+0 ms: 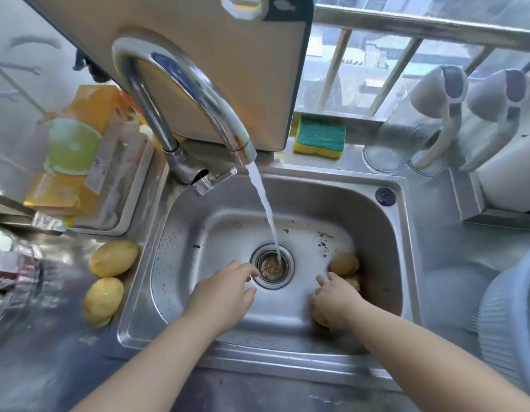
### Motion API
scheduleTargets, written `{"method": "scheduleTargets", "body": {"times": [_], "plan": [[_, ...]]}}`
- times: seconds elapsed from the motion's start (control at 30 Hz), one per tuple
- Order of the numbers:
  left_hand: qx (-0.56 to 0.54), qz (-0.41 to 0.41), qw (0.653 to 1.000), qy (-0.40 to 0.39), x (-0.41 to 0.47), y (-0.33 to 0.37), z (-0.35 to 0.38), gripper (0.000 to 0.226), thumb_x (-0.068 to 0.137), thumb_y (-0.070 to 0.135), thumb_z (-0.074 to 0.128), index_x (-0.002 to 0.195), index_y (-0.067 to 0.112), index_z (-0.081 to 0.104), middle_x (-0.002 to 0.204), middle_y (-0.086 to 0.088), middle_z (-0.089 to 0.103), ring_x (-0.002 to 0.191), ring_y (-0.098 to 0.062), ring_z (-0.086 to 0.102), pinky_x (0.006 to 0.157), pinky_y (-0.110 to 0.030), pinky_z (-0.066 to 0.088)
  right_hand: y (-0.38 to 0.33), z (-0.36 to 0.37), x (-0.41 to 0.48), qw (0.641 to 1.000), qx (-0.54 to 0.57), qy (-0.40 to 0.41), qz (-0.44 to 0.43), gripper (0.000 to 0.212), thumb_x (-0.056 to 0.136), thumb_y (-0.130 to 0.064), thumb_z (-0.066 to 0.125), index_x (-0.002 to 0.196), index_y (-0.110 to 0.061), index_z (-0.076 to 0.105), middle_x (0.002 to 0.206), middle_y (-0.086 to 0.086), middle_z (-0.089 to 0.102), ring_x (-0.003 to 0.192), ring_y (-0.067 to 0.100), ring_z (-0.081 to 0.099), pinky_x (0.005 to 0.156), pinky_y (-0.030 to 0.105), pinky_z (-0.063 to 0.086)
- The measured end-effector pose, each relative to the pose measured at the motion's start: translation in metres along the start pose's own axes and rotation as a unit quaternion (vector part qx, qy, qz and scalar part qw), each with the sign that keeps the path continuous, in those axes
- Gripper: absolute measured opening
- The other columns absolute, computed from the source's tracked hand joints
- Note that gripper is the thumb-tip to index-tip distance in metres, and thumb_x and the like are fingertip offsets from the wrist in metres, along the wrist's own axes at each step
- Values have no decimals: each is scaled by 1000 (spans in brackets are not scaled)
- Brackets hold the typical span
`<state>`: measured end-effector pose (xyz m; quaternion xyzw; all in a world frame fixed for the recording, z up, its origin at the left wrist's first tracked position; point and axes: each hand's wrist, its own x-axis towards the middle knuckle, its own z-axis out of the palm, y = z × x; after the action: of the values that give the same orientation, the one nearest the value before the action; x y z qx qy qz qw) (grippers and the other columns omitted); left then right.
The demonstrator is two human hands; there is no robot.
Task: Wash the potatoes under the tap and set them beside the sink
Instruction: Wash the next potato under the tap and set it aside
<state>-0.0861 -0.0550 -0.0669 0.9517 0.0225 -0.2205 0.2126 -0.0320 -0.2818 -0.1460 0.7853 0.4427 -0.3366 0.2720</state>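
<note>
Water runs from the chrome tap [198, 93] straight into the drain [272, 266] of the steel sink [376, 209]. Two pale yellow potatoes [113, 258] [102, 301] lie on the counter left of the sink. More brown, unwashed potatoes sit at the sink's right side; one [344, 263] shows fully, another [319, 318] peeks from under my right hand [336, 301], which lies over them with fingers curled down. My left hand [225, 292] hovers over the sink floor beside the drain, fingers relaxed and holding nothing.
A cutting board [222, 55] leans behind the tap. A yellow-green sponge [320, 135] lies on the back ledge. Orange and green packets [76, 150] fill a tray at left. Glass jars [406, 135] and a rack stand at right, a bluish ribbed basin [513, 331] at the right edge.
</note>
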Motion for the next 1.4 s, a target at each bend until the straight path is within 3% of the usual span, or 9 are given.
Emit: {"method": "scheduleTargets", "body": {"times": [0.43, 0.53, 0.6, 0.7, 0.87, 0.93, 1.07, 1.27, 1.4], "plan": [[-148, -76, 986, -10, 12, 2, 1, 20, 91, 30, 49, 110, 35, 54, 104, 18, 55, 94, -6, 55, 87, -26, 45, -3, -30, -6, 978, 197, 64, 41, 34, 73, -37, 62, 101, -18, 65, 98, 6, 68, 105, 27, 46, 81, 35, 34], [-318, -137, 938, -18, 23, 13, 3, 17, 94, 30, 51, 109, 27, 57, 113, 6, 61, 98, -12, 56, 89, -28, 46, 6, -69, -21, 819, 540, 160, 107, 40, 66, -47, 76, 94, -19, 70, 90, 4, 72, 90, 18, 60, 75, 31, 45], [-495, -179, 849, -49, 24, 27, -5, 22, 98, 39, 42, 111, 29, 56, 118, 1, 60, 104, -17, 57, 81, -33, 51, 11, -95, -29, 689, 690, 191, 109, 38, 67, -46, 79, 89, -16, 73, 88, 5, 74, 81, 15, 66, 74, 29, 51], [-699, -201, 683, -65, 22, 44, -23, 31, 100, 42, 34, 106, 25, 60, 100, -9, 66, 78, -24, 62, 61, -31, 56, 11, -124, -36, 629, 738, 217, 111, 34, 75, -48, 72, 89, -17, 75, 87, 2, 75, 82, 13, 69, 78, 30, 53], [-761, -214, 611, -35, 24, 48, -44, 41, 100, 42, 33, 101, 13, 62, 68, -4, 57, 42, -10, 43, 36, -16, 37, -3, -139, -39, 571, 766, 287, 72, 26, 96, -30, 52, 105, -14, 70, 100, 9, 73, 95, 16, 68, 87, 28, 50], [-782, -204, 587, -50, 23, 48, -50, 39, 101, 40, 33, 99, 11, 60, 66, -4, 54, 39, -8, 40, 33, -15, 34, -7, -141, -35, 482, 836, 261, 34, 26, 96, -27, 52, 119, -19, 62, 111, 11, 69, 90, 14, 66, 86, 28, 52], [-781, -136, 604, -86, 16, 48, -53, 30, 102, 28, 34, 112, 11, 57, 59, 0, 51, 46, -8, 41, 39, -16, 38, -16, -155, -31, 331, 918, 215, 34, 22, 93, -22, 56, 114, -16, 53, 87, 6, 61, 64, 16, 49, 47, 21, 44], [-700, -69, 710, -39, 10, 58, -49, 18, 101, 22, 38, 108, 19, 54, 53, 8, 38, 48, -7, 33, 48, -19, 31, -20, -170, -33, 309, 906, 255, 139, 39, 99, -38, 43, 85, -6, 61, 51, 5, 53, 32, 12, 42, 33, 16, 32], [-687, -134, 714, 33, 21, 60, -53, 20, 97, 33, 46, 91, 18, 58, 52, 6, 33, 38, -6, 24, 35, -16, 20, -19, -169, -34, 252, 928, 264, 73, 33, 100, -29, 42, 119, -7, 58, 95, 16, 69, 69, 22, 64, 53, 27, 49]]}}
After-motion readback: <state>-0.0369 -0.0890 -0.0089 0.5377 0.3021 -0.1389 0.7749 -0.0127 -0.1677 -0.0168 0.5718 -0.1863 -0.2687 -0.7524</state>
